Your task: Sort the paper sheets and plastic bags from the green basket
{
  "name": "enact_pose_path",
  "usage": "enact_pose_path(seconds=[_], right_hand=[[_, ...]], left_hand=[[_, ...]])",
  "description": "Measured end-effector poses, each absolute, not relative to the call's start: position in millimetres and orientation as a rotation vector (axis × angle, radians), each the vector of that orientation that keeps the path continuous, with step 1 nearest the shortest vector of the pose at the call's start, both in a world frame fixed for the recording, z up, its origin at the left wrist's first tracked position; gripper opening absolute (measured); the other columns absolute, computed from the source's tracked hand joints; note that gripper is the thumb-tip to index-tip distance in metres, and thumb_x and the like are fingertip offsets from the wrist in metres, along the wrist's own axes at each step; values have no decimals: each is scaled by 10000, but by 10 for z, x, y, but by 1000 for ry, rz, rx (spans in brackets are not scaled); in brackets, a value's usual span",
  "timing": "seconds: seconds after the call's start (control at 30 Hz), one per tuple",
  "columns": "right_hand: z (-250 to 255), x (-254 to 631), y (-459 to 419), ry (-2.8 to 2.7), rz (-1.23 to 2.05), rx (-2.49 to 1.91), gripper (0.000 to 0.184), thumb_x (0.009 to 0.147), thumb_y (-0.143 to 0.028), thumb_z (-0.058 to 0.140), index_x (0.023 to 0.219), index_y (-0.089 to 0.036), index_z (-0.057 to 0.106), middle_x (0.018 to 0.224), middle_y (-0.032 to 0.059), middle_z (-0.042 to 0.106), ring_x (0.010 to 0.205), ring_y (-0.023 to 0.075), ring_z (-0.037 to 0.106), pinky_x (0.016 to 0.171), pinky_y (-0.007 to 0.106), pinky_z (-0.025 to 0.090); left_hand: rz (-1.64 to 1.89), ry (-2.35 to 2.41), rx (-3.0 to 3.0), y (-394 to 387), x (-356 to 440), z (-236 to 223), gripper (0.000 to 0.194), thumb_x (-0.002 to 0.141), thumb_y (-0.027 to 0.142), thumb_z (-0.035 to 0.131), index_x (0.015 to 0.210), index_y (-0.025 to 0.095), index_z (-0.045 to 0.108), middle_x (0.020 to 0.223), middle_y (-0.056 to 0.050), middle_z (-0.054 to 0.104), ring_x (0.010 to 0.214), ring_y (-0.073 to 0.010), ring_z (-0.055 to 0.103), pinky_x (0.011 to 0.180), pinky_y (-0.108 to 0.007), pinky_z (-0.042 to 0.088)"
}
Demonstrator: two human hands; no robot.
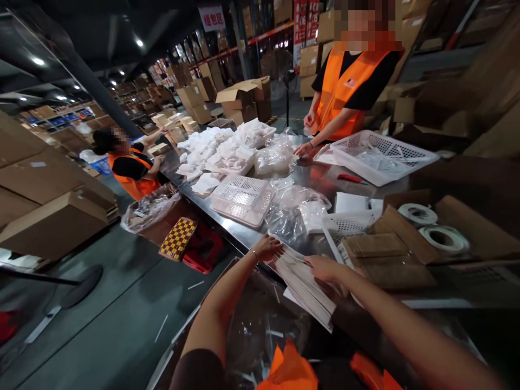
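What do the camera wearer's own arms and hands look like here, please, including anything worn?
Both forearms are bare. The left hand has a thin bracelet at the wrist; a dark sleeve covers that upper arm. The right hand shows no jewellery or glove.
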State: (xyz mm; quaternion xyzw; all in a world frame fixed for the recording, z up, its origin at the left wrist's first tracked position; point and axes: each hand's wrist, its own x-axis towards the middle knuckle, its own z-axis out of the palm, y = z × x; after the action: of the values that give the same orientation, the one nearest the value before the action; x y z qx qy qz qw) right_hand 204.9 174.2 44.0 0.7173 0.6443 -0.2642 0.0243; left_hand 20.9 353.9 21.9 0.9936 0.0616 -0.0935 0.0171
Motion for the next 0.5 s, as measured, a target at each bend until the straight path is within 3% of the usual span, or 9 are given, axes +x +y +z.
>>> enact_pose_path(seconds=[0.07,0.17,0.23,0.37,0.5], right_hand=[[449,1883,1749,1936,-778,2241,488,906,-463,587,1258,-132,657,1197,191,689,1139,354,624,1042,540,399],[458,1533,1770,1862,-620,2344,880,744,-685,703,1346,-58,566,1305,286,585,1236,435,527,1101,621,296],[455,1347,1811,1772,-550,2429,953,688,-624,780,1395,-45,506,1333,307,540,1227,434,530,1070,584,350],[422,1358,1944,1715,-574,2465,843,781,-334,719,1504,-80,367,1262,252,603,1130,368,617,975,475,446],[365,1666,2057,1750,-563,2455,878,797,-237,660,1562,-115,248,1327,223,589,1169,350,601,983,455,430]], left_hand=[[-296,192,3089,3552,236,213,262,854,159,580,1111,180,627,1105,-75,699,1035,-218,620,881,-349,379],[-312,201,3092,3561,276,218,257,834,159,599,1089,175,631,1089,-76,706,1010,-219,630,861,-343,387],[-331,207,3097,3566,298,235,244,832,167,601,1074,173,635,1067,-79,708,997,-225,634,841,-341,396],[-370,210,3105,3601,375,298,258,820,181,619,1077,184,632,1062,-72,704,1009,-232,628,848,-347,408],[-383,265,3105,3652,535,362,592,687,266,788,1227,164,569,1149,-99,676,1056,-274,603,871,-370,421]])
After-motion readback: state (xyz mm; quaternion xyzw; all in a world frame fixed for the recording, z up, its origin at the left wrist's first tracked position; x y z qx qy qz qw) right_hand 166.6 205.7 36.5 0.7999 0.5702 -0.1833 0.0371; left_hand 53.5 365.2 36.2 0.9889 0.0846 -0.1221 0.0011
